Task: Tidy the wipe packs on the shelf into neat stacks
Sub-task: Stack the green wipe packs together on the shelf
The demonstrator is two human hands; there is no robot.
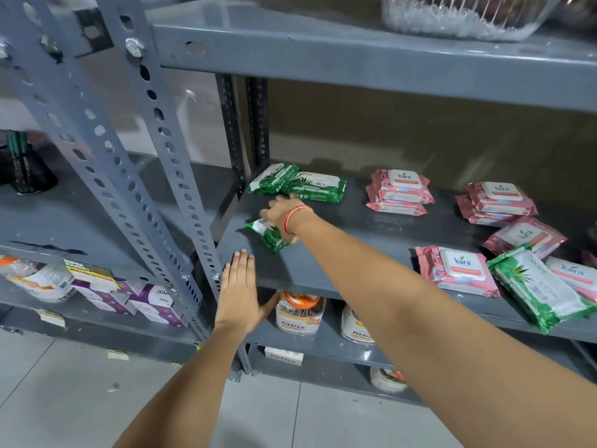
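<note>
The right hand (280, 214) reaches far across the grey shelf (355, 231) and grips a green wipe pack (267, 233), thumb under its near side and fingers curled over the top; the pack is tilted, and it is hard to say whether its lower edge touches the shelf. A red thread band (292, 218) circles that wrist. Just beyond the hand, 2 more green packs (298, 183) lie side by side at the far left corner, touching each other.

The left hand (239, 292) lies flat over the shelf's near edge, fingers straight and pressed together, thumb angled out to the right, holding nothing.

Further right, a pink stack (399, 192) sits at the back of the shelf, and a second pink stack (496, 203) stands to its right. Loose pink packs (458, 270) lie near the front right, with 1 green pack (539, 291) resting askew over them and overhanging the shelf's near edge. Jars (298, 313) stand on the shelf below.
</note>
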